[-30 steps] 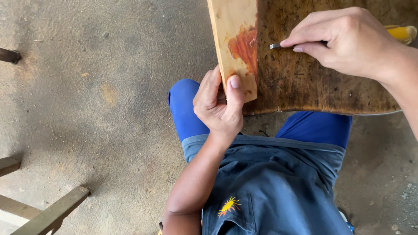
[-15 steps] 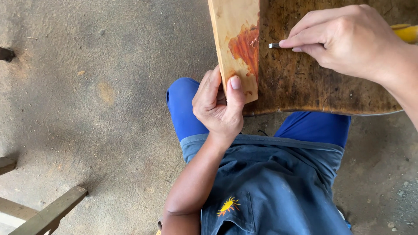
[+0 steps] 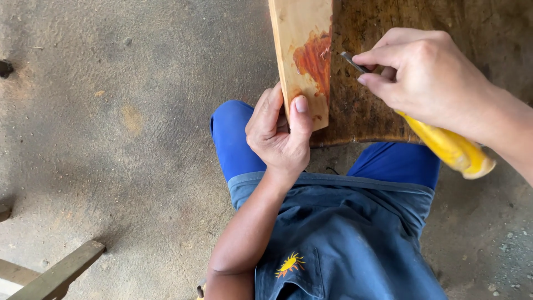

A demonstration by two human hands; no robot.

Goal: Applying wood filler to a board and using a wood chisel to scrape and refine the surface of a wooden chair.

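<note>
My left hand (image 3: 280, 133) grips the near end of a light wooden piece (image 3: 302, 50) with a reddish-orange patch, thumb pressed on its top face. The piece lies on a dark, worn wooden board (image 3: 411, 33) resting over my knees. My right hand (image 3: 427, 75) holds a tool with a yellow handle (image 3: 452, 147); its thin metal tip (image 3: 348, 58) points at the right edge of the light piece, beside the reddish patch. The handle slants down to the right out of my fist.
I sit in blue trousers (image 3: 236, 141) and a dark blue apron (image 3: 344, 239) over a grey concrete floor (image 3: 122, 122). Pale wooden slats (image 3: 55, 275) lie at the lower left. A small dark object (image 3: 5, 68) sits at the left edge.
My right hand has turned, so the yellow handle now slants down to the right instead of pointing right. The metal tip stays by the reddish patch. My left hand keeps its grip.
</note>
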